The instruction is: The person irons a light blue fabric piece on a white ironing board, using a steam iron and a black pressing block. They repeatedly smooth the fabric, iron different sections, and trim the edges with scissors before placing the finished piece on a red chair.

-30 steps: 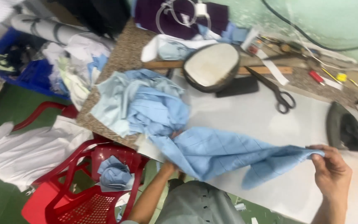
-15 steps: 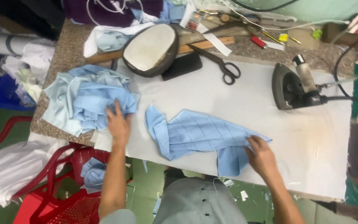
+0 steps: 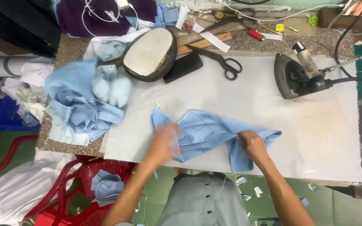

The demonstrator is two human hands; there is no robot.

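Head view: a blue cloth [image 3: 214, 134] lies flat on the desk [image 3: 273, 113], near its front edge. The right hand [image 3: 252, 144] pinches a fold of it. The left hand [image 3: 166, 140] is blurred over the cloth; its grip cannot be told. An iron [image 3: 300, 75] stands well apart.

The left hand [image 3: 166, 141] is smeared by motion, its fingers unreadable. Under them, part of the blue cloth [image 3: 214, 132] is hidden.

Two hands, one blue fabric piece [image 3: 214, 132], one iron [image 3: 298, 77], one pair of scissors [image 3: 225, 62], one red chair [image 3: 59, 196].
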